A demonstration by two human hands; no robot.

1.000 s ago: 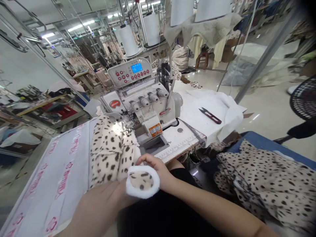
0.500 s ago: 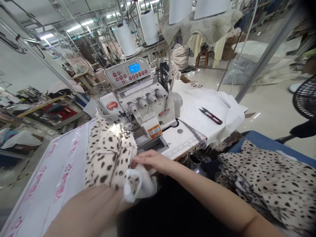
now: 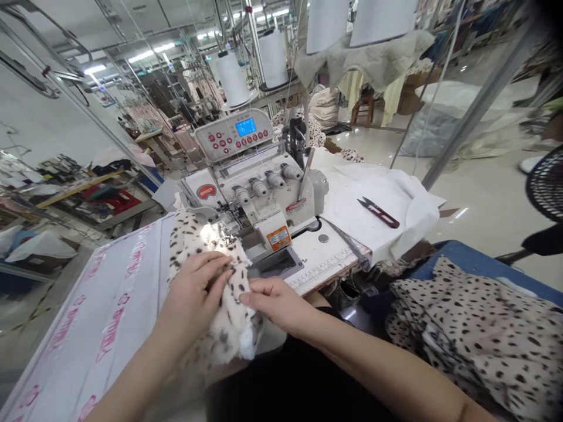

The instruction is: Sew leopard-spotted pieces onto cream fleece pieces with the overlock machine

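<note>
At the front of the overlock sewing machine (image 3: 259, 187), a leopard-spotted fabric piece (image 3: 224, 328) lies bunched on the worktop (image 3: 109, 334), its far end at the presser foot (image 3: 229, 224). The left hand (image 3: 193, 290) rests over the piece, fingers curved and pressing down; the right hand (image 3: 275, 302) pinches the fabric between thumb and fingertips, just in front of the machine. Both hands are thus closed on the fabric. The step in hand appears to be positioning the layered edges at the foot, and the next move calls for keeping those edges aligned and flat ahead of the needle. To the right, a blue-rimmed container (image 3: 461, 257) holds a loose heap of spotted cloth (image 3: 479, 334); what lies beneath that heap cannot be determined. Red-handled thread snips (image 3: 379, 212) lie on a white cloth (image 3: 373, 234) beyond the machine bed. White thread cones (image 3: 272, 58) stand behind the machine.
</note>
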